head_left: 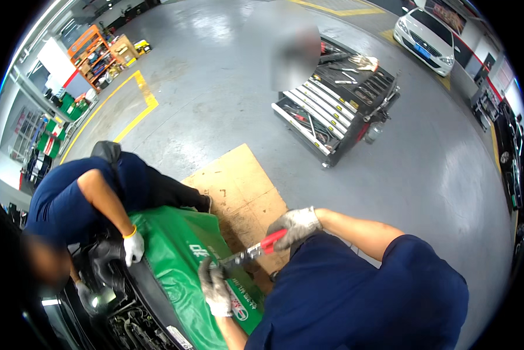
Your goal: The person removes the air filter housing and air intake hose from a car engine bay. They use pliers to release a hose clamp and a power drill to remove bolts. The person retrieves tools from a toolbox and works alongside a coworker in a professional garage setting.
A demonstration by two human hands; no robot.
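My right hand (297, 226), in a grey-white work glove, grips the red handle of a long tool (250, 254) with a silver and black shaft; its exact kind is unclear. At the dark far end of the shaft, my gloved left hand (216, 290) closes its fingers on the tool, partly hiding that end. Both hands are above a green fender cover (177, 248) with white print, draped over the front edge of a car. Left of the cover lies the uncovered engine bay (131, 324).
At the left a co-worker (93, 186) in navy leans over the engine bay, one gloved hand on its edge. Cardboard (244, 181) lies on the floor. A tool cart (326, 111) with an open drawer stands beyond, a blurred shape beside it. A white car (426, 38) is parked far right.
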